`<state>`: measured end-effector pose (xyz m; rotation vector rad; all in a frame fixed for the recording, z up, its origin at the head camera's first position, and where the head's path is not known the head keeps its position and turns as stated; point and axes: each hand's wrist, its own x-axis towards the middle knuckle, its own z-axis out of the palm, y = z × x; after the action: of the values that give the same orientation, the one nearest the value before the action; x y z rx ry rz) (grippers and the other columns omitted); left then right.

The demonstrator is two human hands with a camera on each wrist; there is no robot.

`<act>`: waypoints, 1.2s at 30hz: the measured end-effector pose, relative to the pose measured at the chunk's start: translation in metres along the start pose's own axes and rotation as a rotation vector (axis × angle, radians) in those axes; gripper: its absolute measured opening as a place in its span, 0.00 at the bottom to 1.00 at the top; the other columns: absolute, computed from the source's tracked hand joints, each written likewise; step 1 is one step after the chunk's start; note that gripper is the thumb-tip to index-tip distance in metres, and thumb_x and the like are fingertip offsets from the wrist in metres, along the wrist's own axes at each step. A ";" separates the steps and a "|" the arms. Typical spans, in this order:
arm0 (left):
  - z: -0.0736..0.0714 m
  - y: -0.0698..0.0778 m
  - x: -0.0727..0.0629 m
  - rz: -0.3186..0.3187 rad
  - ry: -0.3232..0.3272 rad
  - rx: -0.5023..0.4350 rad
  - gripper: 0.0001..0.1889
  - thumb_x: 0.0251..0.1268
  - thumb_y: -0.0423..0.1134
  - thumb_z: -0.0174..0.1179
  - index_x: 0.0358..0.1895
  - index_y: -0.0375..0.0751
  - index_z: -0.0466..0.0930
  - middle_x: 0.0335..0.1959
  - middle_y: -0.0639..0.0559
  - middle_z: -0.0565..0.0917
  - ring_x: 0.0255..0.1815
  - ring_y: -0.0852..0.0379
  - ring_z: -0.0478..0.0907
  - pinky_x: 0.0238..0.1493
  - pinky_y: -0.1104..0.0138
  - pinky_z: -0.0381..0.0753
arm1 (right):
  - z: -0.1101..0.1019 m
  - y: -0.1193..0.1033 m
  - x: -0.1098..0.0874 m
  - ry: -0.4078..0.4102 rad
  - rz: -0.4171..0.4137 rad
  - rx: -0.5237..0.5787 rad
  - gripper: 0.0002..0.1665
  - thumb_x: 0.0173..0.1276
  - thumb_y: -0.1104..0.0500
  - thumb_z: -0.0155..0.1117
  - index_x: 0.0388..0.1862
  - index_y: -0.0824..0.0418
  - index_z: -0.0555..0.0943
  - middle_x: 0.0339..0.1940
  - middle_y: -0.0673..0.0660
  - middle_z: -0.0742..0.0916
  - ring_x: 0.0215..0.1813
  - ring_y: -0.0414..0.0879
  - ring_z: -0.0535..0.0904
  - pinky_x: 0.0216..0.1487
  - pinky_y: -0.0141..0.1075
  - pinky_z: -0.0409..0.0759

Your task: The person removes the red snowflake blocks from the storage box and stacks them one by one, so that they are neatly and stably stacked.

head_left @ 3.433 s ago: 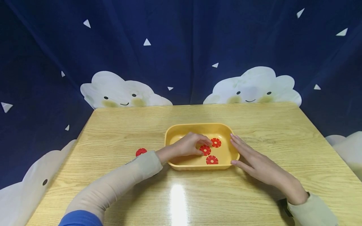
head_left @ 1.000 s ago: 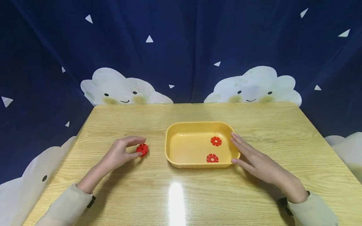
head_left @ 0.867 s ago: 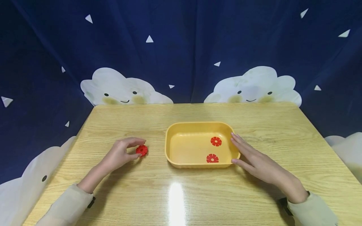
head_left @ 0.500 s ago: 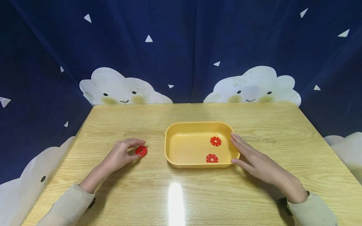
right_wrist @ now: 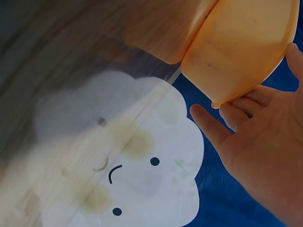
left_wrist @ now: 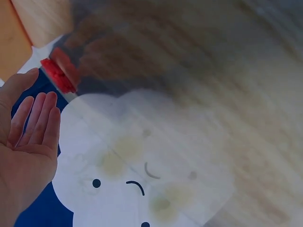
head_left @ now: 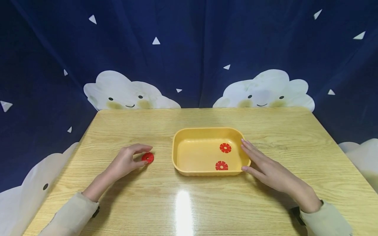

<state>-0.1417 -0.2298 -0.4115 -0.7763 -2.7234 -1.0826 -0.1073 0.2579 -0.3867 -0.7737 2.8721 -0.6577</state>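
Observation:
A small stack of red, notched snowflake discs [head_left: 148, 158] lies on the table left of the yellow box. In the left wrist view the red stack [left_wrist: 59, 75] looks several discs thick. My left hand [head_left: 124, 161] hovers beside it, thumb and fingers relaxed. The left wrist view shows a small gap between the stack and the left hand [left_wrist: 33, 127]. Two more red discs, an upper one [head_left: 225, 148] and a lower one [head_left: 221, 166], lie flat inside the yellow box [head_left: 192, 172]. My right hand [head_left: 273, 172] rests its straight fingers and thumb against the box's right end.
The wooden table [head_left: 133, 203] reaches back to a dark blue curtain [head_left: 189, 49] printed with white clouds. A bright light reflection [head_left: 184, 213] shows on the table in front of the box.
My left hand has come out of the box to the red stack on the left, bringing a disc and letting it go there. The box went from three discs to two. My right hand stayed.

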 end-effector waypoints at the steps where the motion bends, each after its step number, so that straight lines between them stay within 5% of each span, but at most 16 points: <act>1: 0.000 0.001 0.001 0.004 0.000 -0.005 0.24 0.47 0.23 0.74 0.52 0.30 0.82 0.50 0.44 0.85 0.50 0.47 0.83 0.53 0.58 0.82 | 0.000 0.000 0.000 -0.001 0.001 0.000 0.44 0.74 0.40 0.53 0.81 0.54 0.50 0.81 0.50 0.50 0.79 0.49 0.48 0.70 0.57 0.62; 8: -0.003 0.014 0.012 0.001 0.004 -0.032 0.24 0.50 0.26 0.73 0.54 0.33 0.82 0.52 0.45 0.84 0.53 0.46 0.82 0.54 0.58 0.81 | 0.001 0.001 0.000 0.001 0.001 0.000 0.44 0.74 0.39 0.53 0.81 0.54 0.50 0.81 0.49 0.50 0.79 0.49 0.48 0.72 0.53 0.60; 16: 0.003 0.040 0.034 0.000 -0.039 -0.201 0.24 0.53 0.23 0.71 0.56 0.35 0.81 0.53 0.46 0.84 0.56 0.49 0.80 0.57 0.61 0.79 | 0.001 0.003 -0.001 0.002 0.000 0.002 0.44 0.74 0.39 0.53 0.81 0.54 0.50 0.81 0.49 0.50 0.79 0.49 0.48 0.73 0.50 0.59; 24: 0.023 0.065 0.064 0.072 -0.080 -0.278 0.24 0.52 0.25 0.72 0.56 0.33 0.81 0.52 0.47 0.85 0.55 0.51 0.81 0.59 0.62 0.78 | 0.002 0.003 0.000 0.014 -0.005 -0.011 0.44 0.74 0.39 0.53 0.81 0.55 0.51 0.81 0.49 0.50 0.79 0.48 0.49 0.74 0.48 0.58; 36: 0.060 0.083 0.102 0.130 -0.238 -0.357 0.25 0.54 0.29 0.72 0.57 0.35 0.80 0.52 0.44 0.84 0.54 0.49 0.81 0.59 0.65 0.78 | 0.003 0.004 0.000 0.014 -0.010 -0.005 0.44 0.75 0.39 0.53 0.81 0.53 0.50 0.81 0.48 0.50 0.79 0.48 0.48 0.72 0.51 0.60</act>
<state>-0.1832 -0.0958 -0.3760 -1.1840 -2.6443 -1.5600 -0.1083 0.2601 -0.3908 -0.7877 2.8848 -0.6601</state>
